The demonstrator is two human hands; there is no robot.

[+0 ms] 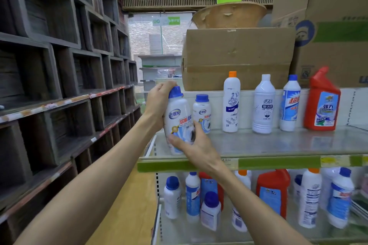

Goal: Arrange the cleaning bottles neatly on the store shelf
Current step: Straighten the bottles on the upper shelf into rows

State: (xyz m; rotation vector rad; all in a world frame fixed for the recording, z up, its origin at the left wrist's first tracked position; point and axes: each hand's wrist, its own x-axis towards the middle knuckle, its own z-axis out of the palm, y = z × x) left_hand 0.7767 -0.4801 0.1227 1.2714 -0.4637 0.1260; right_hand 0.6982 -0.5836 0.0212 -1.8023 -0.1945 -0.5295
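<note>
Both hands on blue-capped white bottle (177,119) at shelf (258,141) left end: left hand (158,101) wraps neck and back, right hand (194,145) grips lower body. Rigid smooth plastic, probably full, heavy; hold waist, not cap

Glossy plastic bottle (178,119), dull creased cardboard box (237,55), smooth shiny shelf (278,143), rough dark wood racks (59,65).

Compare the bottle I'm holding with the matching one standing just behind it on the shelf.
The held bottle is gripped by the left hand and right hand and leans left; the standing bottle is upright and untouched. The held bottle sits nearer the shelf front, the standing bottle further back. Both are white with blue caps and the same label.
</note>
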